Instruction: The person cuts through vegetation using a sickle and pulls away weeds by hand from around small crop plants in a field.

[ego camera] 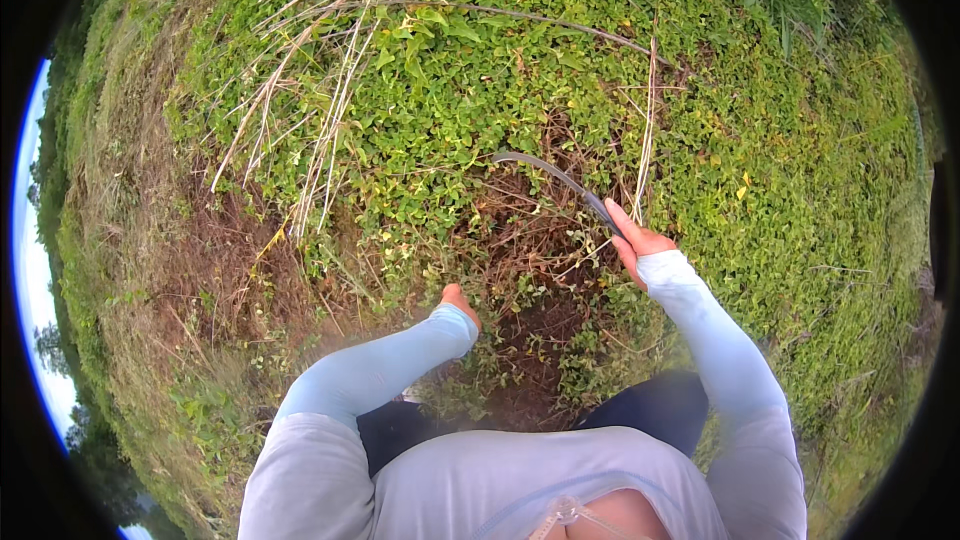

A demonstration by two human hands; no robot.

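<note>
My right hand point(637, 241) is closed around the dark handle of a sickle point(551, 169). Its curved metal blade points up and to the left, over a patch of cut brown stems point(525, 229). My left hand point(459, 301) is low among the vines, left of that patch. Only its back and part of the thumb side show; the fingers are hidden, so whether it grips any stems is unclear. Dense green leafy vines point(442, 120) cover the ground ahead of both hands. A few pale dry stalks point(647, 135) rise just beyond my right hand.
Long dry stalks point(330, 120) lie across the vines at the upper left. A long thin brown stem point(540, 17) arches over the greenery farther off. Bare dark soil point(536, 345) shows between my knees. Drier, browner growth point(217, 255) spreads to the left.
</note>
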